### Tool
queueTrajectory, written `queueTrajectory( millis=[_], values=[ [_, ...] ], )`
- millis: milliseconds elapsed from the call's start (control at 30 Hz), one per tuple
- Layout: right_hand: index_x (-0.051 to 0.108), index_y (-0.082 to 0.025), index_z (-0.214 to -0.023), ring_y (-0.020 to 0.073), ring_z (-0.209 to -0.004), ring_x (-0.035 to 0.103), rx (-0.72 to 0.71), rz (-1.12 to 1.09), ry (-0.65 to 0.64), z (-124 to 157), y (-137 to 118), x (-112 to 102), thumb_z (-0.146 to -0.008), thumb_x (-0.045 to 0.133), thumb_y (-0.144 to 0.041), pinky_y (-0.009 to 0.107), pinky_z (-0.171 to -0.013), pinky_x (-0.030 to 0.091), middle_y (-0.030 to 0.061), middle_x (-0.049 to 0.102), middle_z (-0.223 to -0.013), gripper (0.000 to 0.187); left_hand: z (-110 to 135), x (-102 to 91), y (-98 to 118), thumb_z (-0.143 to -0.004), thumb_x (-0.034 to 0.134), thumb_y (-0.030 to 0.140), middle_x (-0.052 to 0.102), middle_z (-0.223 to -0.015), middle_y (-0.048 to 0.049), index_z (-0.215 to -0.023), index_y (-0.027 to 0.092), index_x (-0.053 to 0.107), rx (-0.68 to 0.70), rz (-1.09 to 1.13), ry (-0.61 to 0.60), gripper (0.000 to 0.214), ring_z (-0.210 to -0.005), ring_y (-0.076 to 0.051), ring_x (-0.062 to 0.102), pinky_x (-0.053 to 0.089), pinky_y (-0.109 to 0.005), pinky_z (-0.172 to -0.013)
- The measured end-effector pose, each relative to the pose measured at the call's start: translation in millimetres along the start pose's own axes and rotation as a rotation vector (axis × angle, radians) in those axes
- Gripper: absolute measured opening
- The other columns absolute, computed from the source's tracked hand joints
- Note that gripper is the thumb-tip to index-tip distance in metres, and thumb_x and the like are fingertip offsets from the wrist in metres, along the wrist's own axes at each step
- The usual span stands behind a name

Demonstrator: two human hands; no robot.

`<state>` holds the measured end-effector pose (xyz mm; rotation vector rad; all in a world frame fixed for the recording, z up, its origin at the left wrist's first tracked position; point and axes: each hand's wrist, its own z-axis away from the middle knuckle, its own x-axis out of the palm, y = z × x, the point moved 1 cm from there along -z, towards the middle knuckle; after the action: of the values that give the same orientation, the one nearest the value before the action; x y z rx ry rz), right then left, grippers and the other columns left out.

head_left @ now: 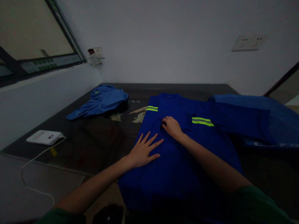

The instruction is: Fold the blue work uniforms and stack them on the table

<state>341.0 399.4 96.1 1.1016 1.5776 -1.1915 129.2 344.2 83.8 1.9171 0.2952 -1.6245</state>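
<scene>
A dark blue work jacket [164, 174] with yellow-green reflective strips lies spread over the table, its lower part reaching the near edge. One sleeve [241, 118] stretches out to the right. My left hand [143, 151] rests flat on the jacket's left side, fingers spread. Higher up, near the middle of the chest, my right hand [173, 126] has its fingers curled in against the cloth and appears to pinch a bit of it. The fingertips are partly hidden in shadow.
A crumpled lighter blue garment [105, 100] lies at the table's back left. Near the left edge is a white power bank [45, 137] with a white cable [30, 162] hanging down. Blue plastic sheeting [283, 122] covers the right side. Wall sockets [249, 42] are behind.
</scene>
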Motion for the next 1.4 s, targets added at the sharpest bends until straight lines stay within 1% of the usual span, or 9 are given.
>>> queueTrajectory(
  millis=[133,233,367,467,667,867,1000,1200,1400],
  values=[
    [0.064,-0.016,-0.101,0.0218,-0.103,0.055,0.017,-0.026,0.013,4.4,-0.3,-1.2,-0.089,0.050,-0.015,0.031,-0.087,0.042,0.0107,0.064,-0.108,0.019,-1.5,-10.5,2.4,-0.091,0.046,0.054,0.029,-0.156,-0.0031,-0.151,0.039,0.017,0.077,0.118,-0.029,0.068,-0.145,-0.031,0.017,0.004,-0.061,-0.115],
    [0.064,-0.016,-0.097,0.0207,-0.100,0.057,0.057,-0.057,0.062,4.5,-0.6,-3.1,-0.090,0.049,-0.017,0.029,-0.085,0.041,0.0094,0.066,-0.103,0.017,-11.3,-21.2,-6.4,-0.096,0.042,0.041,0.040,-0.150,-0.0051,-0.150,0.033,0.019,0.050,0.241,0.080,0.059,-0.140,-0.023,0.033,0.007,-0.055,-0.118],
    [0.063,-0.018,-0.097,0.0201,-0.095,0.060,0.127,-0.076,0.106,4.2,1.8,-7.5,-0.091,0.048,-0.020,0.028,-0.079,0.041,0.0080,0.068,-0.099,0.017,-49.9,-30.0,-27.1,-0.093,0.042,0.021,0.055,-0.134,-0.0090,-0.135,0.022,0.047,0.008,0.276,0.305,0.042,-0.128,-0.020,0.048,0.023,-0.046,-0.118],
    [0.063,-0.018,-0.099,0.0200,-0.091,0.062,0.158,-0.071,0.109,5.5,4.6,-11.0,-0.092,0.047,-0.023,0.028,-0.076,0.041,0.0083,0.069,-0.097,0.018,-87.0,-22.7,-41.6,-0.088,0.046,0.014,0.055,-0.132,-0.0141,-0.128,0.015,0.052,0.019,0.273,0.346,0.041,-0.126,-0.023,0.049,0.036,-0.043,-0.112],
    [0.066,-0.019,-0.097,0.0203,-0.092,0.062,0.174,-0.055,0.095,9.5,6.7,-9.1,-0.095,0.044,-0.026,0.028,-0.077,0.042,0.0091,0.069,-0.096,0.023,-119.3,-1.1,-55.0,-0.091,0.046,0.019,0.054,-0.131,-0.0126,-0.126,0.019,0.054,0.077,0.312,0.351,0.036,-0.126,-0.022,0.049,0.037,-0.045,-0.110],
    [0.069,-0.016,-0.095,0.0179,-0.099,0.059,0.069,-0.152,0.061,9.3,15.7,-0.9,-0.095,0.043,-0.020,0.028,-0.088,0.043,0.0081,0.069,-0.101,0.026,-129.9,-3.7,-61.2,-0.092,0.049,0.026,0.061,-0.116,-0.0097,-0.110,0.020,0.057,0.162,0.262,0.295,0.021,-0.115,-0.022,0.052,0.041,-0.042,-0.103],
    [0.068,-0.015,-0.109,0.0198,-0.107,0.057,-0.039,-0.145,0.026,21.1,27.2,-5.0,-0.093,0.049,-0.019,0.033,-0.095,0.043,0.0096,0.066,-0.115,0.026,-142.0,-5.2,-64.0,-0.092,0.049,0.030,0.062,-0.104,-0.0085,-0.099,0.019,0.057,0.148,0.198,0.242,0.015,-0.103,-0.023,0.054,0.044,-0.040,-0.094],
    [0.064,-0.016,-0.121,0.0263,-0.120,0.051,-0.093,0.000,0.003,39.8,24.9,-2.8,-0.091,0.053,-0.022,0.043,-0.099,0.044,0.0141,0.059,-0.130,0.033,-150.9,-4.9,-63.7,-0.095,0.041,0.030,0.062,-0.099,-0.0062,-0.095,0.020,0.057,0.140,0.199,0.205,0.019,-0.097,-0.021,0.053,0.041,-0.038,-0.092],
    [0.065,-0.018,-0.118,0.0260,-0.123,0.049,-0.110,-0.060,0.041,42.4,26.1,6.5,-0.092,0.050,-0.021,0.044,-0.101,0.042,0.0127,0.057,-0.133,0.030,-152.8,1.1,-64.3,-0.095,0.042,0.033,0.060,-0.107,-0.0070,-0.101,0.022,0.059,0.143,0.114,0.218,0.021,-0.104,-0.022,0.052,0.042,-0.038,-0.095]
  ],
)
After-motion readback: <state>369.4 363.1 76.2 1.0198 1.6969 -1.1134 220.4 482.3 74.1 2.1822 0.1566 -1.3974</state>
